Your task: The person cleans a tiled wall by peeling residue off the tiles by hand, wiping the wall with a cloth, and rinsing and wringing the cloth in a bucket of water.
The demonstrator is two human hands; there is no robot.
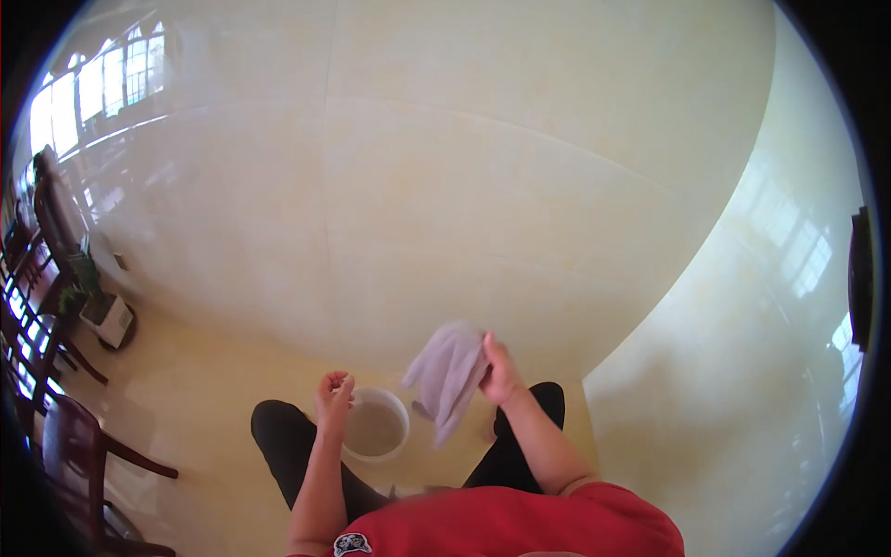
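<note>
A pale lilac cloth hangs in loose folds from my right hand, which grips it along its right side, in front of the tiled wall. The cloth is slightly blurred. My left hand is raised beside the left rim of a white bucket, its fingers curled in and nothing visible in them. Greyish water shows inside the bucket, which stands on the floor between my knees, lower and to the left of the cloth.
Glossy cream wall tiles rise close in front, and another tiled wall closes off the right. At the left stand dark wooden chairs and a plant in a white pot. A dark object juts in at the far right.
</note>
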